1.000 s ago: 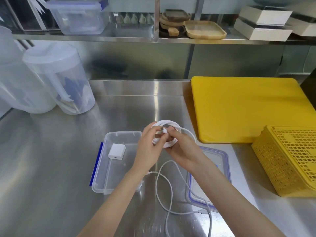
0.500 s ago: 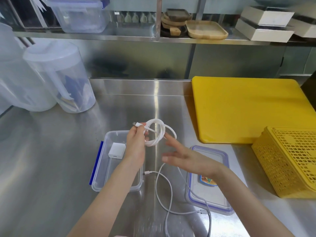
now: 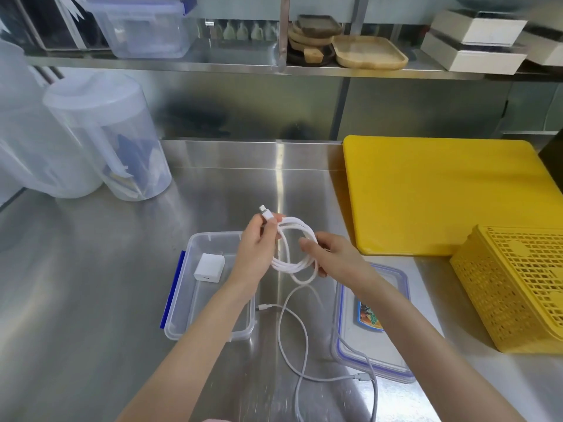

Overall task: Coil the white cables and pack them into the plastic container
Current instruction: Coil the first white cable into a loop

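A white cable coil (image 3: 293,263) of several loops hangs in the air between my hands. My left hand (image 3: 256,254) pinches its top, the plug end poking out above my fingers. My right hand (image 3: 333,255) grips the coil's right side. Below, loose white cable (image 3: 300,330) snakes over the steel counter, one plug lying near the container. The clear plastic container (image 3: 179,303) with a blue clip sits under my left forearm and holds a white charger block (image 3: 209,267). Its lid (image 3: 371,357) lies flat to the right, partly under my right arm.
A yellow cutting board (image 3: 441,193) lies at the back right and a yellow perforated basket (image 3: 518,290) stands at the right edge. Two clear plastic jugs (image 3: 106,132) stand at the back left. A shelf above carries a box, wooden trays and white boxes.
My right hand let go of the coil, then came back and gripped its right side. The coil has grown wider and hangs lower. My left hand kept its hold.
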Available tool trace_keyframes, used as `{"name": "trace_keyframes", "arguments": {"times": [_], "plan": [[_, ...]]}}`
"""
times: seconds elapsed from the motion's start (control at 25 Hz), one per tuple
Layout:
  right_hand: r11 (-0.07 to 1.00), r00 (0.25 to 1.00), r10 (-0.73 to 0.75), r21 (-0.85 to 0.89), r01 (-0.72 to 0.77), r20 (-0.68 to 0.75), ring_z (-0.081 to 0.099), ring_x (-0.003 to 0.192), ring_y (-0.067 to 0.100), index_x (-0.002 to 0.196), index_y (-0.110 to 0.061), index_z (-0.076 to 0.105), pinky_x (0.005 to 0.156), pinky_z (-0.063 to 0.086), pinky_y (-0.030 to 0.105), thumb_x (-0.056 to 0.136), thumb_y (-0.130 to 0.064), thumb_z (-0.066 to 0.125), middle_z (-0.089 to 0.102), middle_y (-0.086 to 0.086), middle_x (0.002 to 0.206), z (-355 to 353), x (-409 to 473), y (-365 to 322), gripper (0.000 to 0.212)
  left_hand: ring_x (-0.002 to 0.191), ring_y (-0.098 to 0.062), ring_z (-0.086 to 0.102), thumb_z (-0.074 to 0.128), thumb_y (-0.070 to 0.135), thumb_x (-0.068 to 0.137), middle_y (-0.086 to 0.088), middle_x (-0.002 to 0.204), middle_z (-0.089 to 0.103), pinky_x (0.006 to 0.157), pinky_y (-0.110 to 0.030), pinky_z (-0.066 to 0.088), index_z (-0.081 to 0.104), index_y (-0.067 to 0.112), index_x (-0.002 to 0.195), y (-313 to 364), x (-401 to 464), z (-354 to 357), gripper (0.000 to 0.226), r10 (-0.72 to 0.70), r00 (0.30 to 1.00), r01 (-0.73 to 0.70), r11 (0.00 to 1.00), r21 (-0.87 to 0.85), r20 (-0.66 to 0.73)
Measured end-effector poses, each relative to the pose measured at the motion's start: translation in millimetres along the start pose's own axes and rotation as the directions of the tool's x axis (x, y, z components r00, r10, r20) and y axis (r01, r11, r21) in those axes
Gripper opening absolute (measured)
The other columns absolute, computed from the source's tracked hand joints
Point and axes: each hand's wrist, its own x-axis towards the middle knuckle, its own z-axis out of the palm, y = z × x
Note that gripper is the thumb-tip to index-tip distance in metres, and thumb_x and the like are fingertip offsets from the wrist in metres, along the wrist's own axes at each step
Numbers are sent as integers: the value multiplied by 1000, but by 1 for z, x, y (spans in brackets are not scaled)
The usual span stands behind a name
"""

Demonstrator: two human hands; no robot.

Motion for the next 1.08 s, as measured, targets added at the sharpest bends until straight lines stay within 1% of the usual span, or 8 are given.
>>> {"name": "trace_keyframes", "arguments": {"times": [0.16, 0.28, 0.48, 0.6, 0.68, 0.76, 0.88, 1.08], "plan": [[949, 988, 129, 300, -97, -88, 51, 57, 10, 72, -18, 56, 57, 45, 21, 95, -28, 43, 54, 0, 62, -4, -2, 12, 28, 93, -5, 60, 37, 22, 97, 8, 92, 63, 89, -30, 50, 56, 25, 84, -3, 8, -17, 23, -76, 997, 81, 949, -305, 26], [924, 989, 124, 374, -84, -83, 55, 62, 9, 76, -16, 57, 60, 46, 21, 96, -26, 42, 60, -2, 66, -5, -5, 16, 27, 74, -12, 68, 35, 22, 98, 5, 67, 63, 73, -30, 57, 52, 19, 81, -4, 10, -21, 24, -98, 995, 103, 899, -426, 35], [941, 998, 19, 338, 3, -62, 61, 60, -3, 84, -18, 60, 55, 49, 11, 94, -26, 46, 64, -8, 71, -2, -5, 18, 20, 54, -3, 60, 34, 20, 99, 0, 69, 49, 63, -22, 57, 55, 21, 87, 4, 19, -31, 25, -54, 990, -8, 900, -436, -129], [972, 998, -42, 230, 53, -51, 60, 57, 0, 86, -15, 59, 53, 47, 9, 93, -21, 49, 62, -5, 71, 1, -4, 19, 13, 51, 0, 55, 36, 23, 98, 3, 68, 49, 59, -16, 54, 59, 25, 93, 9, 24, -37, 23, 15, 991, -54, 953, -298, -131], [979, 993, -115, 167, 118, -28, 56, 56, 4, 89, -14, 61, 53, 46, 10, 93, -18, 49, 58, -4, 67, 0, -6, 19, 13, 48, 1, 49, 39, 22, 97, 6, 68, 53, 53, -13, 47, 59, 23, 102, 7, 24, -35, 20, 34, 998, -37, 998, -49, -59], [973, 978, -209, 108, 206, 15, 52, 55, 2, 87, -26, 62, 55, 45, 10, 93, -19, 48, 56, -6, 67, -2, -11, 19, 17, 51, -4, 49, 45, 19, 95, 9, 70, 60, 56, -17, 45, 54, 21, 108, 2, 23, -31, 16, -11, 999, 7, 992, 123, 36], [962, 963, -267, 72, 265, 32, 48, 56, 1, 87, -36, 60, 56, 42, 13, 93, -21, 48, 53, -9, 67, -7, -13, 18, 21, 58, -5, 55, 51, 20, 92, 9, 72, 66, 60, -20, 44, 51, 20, 94, -4, 17, -27, 2, -131, 983, 102, 972, 211, 129], [960, 961, -274, 47, 275, -31, 47, 56, -1, 90, -37, 60, 54, 39, 10, 93, -25, 47, 53, -17, 60, -8, -8, 14, 18, 57, -1, 58, 45, 7, 91, 12, 66, 71, 56, -12, 48, 66, 24, 84, 0, 7, -27, 28, -270, 873, 222, 961, 164, 407]]}}
